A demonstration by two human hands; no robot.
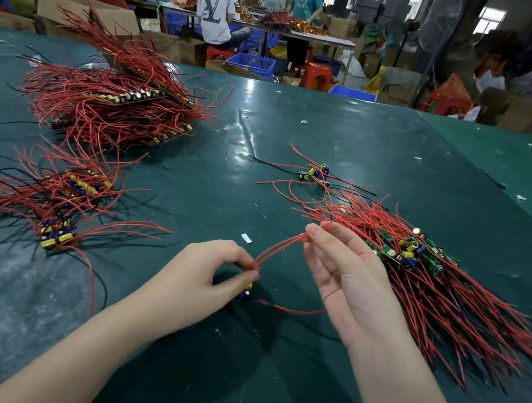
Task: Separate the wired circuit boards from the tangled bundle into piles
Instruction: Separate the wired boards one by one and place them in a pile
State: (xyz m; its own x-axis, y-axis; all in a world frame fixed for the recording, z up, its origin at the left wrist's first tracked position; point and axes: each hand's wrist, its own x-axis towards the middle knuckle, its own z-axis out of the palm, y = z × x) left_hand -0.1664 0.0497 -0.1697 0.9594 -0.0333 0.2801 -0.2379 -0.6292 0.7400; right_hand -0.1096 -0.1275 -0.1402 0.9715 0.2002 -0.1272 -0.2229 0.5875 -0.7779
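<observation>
My left hand (211, 272) grips a small wired circuit board (247, 292) just above the green table, mostly hidden under the fingers. Its two red wires (280, 245) stretch up and right to my right hand (340, 272), which pinches their far ends between thumb and fingers. A third red wire loops below toward my right palm. The tangled bundle (420, 255) of green boards and red wires lies right beside my right hand. A few loose boards (315, 174) lie behind it. Sorted piles sit at the left (61, 205) and far left (118, 104).
The table (227, 179) has a shiny green cover with small white scraps (246, 238) on it. Beyond its far edge are cardboard boxes, blue crates, red stools and several people working at other tables.
</observation>
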